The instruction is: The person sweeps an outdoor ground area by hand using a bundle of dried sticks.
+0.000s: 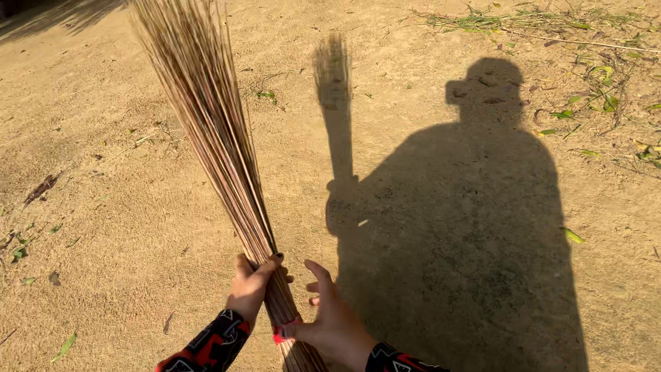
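A long stick broom (pixel 206 117) made of thin brown twigs points up and away from me, fanning out toward the top left. A red band (pixel 281 333) ties it near the bottom. My left hand (pixel 253 284) is wrapped around the bundle just above the band. My right hand (pixel 330 318) rests against the right side of the bundle at the band, thumb on it and fingers spread. Both wrists wear dark sleeves with a red pattern.
Bare sandy ground (pixel 117 207) lies all around. My shadow (pixel 461 227) with the broom's shadow falls to the right. Green leaves and thin twigs (pixel 585 83) are scattered at the top right, with a few leaves (pixel 21 251) at the left.
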